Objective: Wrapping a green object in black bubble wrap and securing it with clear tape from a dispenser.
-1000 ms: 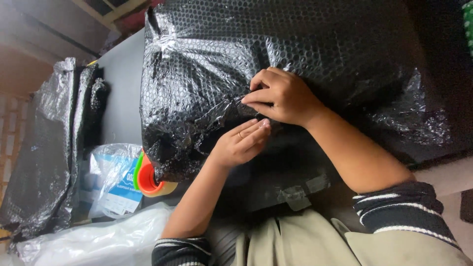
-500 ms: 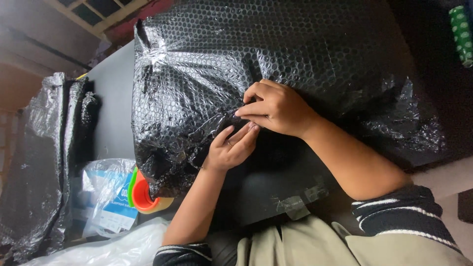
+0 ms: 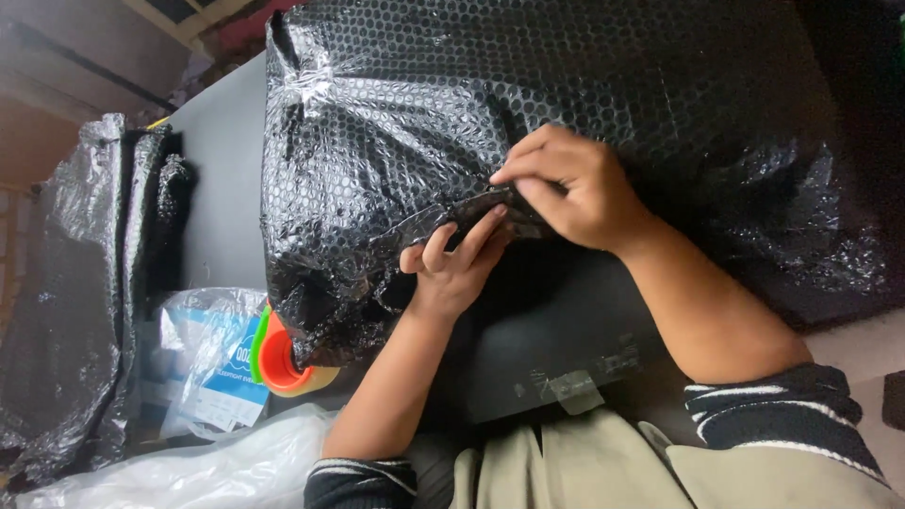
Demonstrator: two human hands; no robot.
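Note:
A large bundle wrapped in black bubble wrap [image 3: 490, 113] lies on a grey table [image 3: 222, 188] and fills the upper middle of the view. My right hand [image 3: 580, 188] pinches a loose edge of the wrap at the bundle's near side. Just below it, my left hand [image 3: 452, 269] has its fingers curled up under the same flap, touching it from beneath. The two hands almost meet. Beneath my forearms lies a flat dark panel [image 3: 566, 349] with a small piece of tape on it.
An orange and green tape roll [image 3: 273, 358] sits against the bundle's near-left corner. Beside it lies a white and blue plastic packet [image 3: 212, 372]. Crumpled black plastic sheeting [image 3: 85, 283] stands at the left, and a clear plastic bag [image 3: 189, 471] at the bottom left.
My left hand has slid in under the flap and curled its fingers upward. My right hand keeps its pinch on the wrap's edge. The view has shifted slightly.

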